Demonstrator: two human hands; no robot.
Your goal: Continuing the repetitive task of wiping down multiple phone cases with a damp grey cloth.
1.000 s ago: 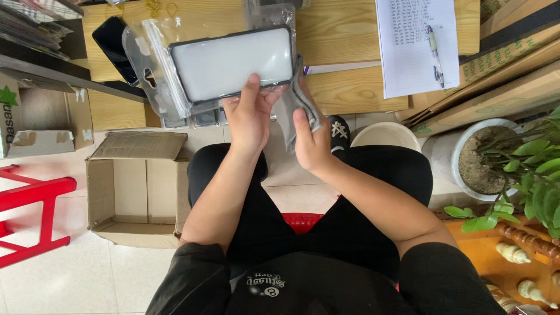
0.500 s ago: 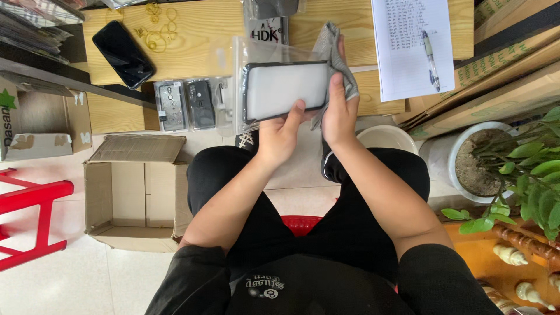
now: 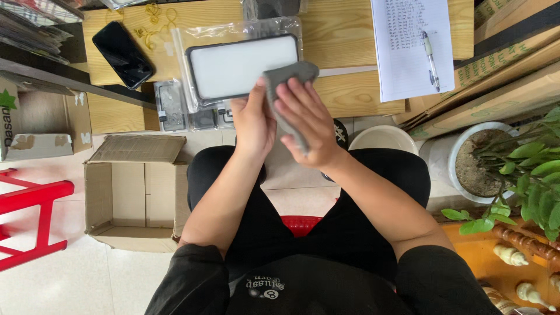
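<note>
Screen panel with black rim, white face | held up over wooden table | pinched at bottom edge by left hand | gray cloth gripped in right hand, touching panel corner

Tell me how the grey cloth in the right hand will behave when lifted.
The grey cloth drapes over the right hand and folds, so it is probably floppy and light. It looks soft, so unlikely to slip or break. It should not roll.
</note>
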